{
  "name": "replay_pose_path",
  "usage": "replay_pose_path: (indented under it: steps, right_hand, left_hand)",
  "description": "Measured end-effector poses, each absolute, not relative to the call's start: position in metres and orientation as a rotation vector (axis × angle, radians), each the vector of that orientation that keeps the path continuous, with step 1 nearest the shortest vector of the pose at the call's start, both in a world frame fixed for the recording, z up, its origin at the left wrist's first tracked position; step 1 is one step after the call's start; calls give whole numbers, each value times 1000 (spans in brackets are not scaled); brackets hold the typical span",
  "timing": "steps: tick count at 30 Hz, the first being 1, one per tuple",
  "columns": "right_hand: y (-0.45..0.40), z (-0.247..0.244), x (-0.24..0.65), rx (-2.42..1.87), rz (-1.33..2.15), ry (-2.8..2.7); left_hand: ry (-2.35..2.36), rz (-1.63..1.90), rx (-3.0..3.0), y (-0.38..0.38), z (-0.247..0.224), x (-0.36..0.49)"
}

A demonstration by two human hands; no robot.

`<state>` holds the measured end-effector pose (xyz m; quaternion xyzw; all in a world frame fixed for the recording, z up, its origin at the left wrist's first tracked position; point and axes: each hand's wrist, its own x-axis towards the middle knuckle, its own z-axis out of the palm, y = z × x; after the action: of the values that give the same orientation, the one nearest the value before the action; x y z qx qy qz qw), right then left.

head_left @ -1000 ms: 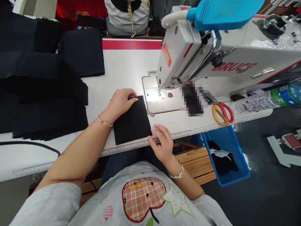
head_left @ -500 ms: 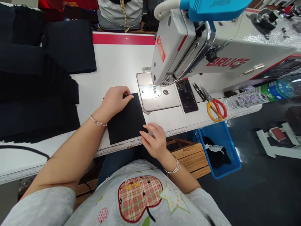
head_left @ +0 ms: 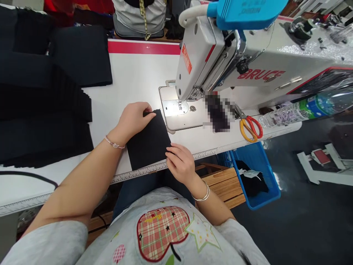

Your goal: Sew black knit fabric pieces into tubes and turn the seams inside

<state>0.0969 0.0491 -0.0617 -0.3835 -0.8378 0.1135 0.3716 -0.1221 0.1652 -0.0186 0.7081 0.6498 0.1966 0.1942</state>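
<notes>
A black piece of fabric [head_left: 149, 141] lies flat on the white sewing table [head_left: 135, 73], just left of the machine's metal needle plate [head_left: 190, 116]. My left hand [head_left: 135, 120] pinches its far edge near the top corner, thumb and fingers closed on the cloth. At the near right corner, my right hand [head_left: 180, 162] has its thumb and fingertips closed on the fabric's edge. The sewing machine [head_left: 198, 55] stands to the right, its presser foot [head_left: 180, 105] away from the cloth.
Dark folded fabric stacks [head_left: 44, 114] cover the table's left. Scissors [head_left: 250, 129] with red and yellow handles and a plastic bottle [head_left: 306, 108] lie right of the machine. A blue basket [head_left: 275, 191] holding dark cloth stands below, beside a wooden stool [head_left: 226, 184]. A ruler tape [head_left: 154, 168] lines the front edge.
The view has shifted slightly. My right fingers have drawn closer together at the fabric's right edge; my left hand keeps its pinch in nearly the same place.
</notes>
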Motion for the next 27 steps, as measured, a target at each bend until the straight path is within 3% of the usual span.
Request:
replay_pose_path:
  steps: [27]
  right_hand:
    - [56,-53,91,-864,298,-2212]
  left_hand:
    - [1832,329,2154,165,-17,-115]
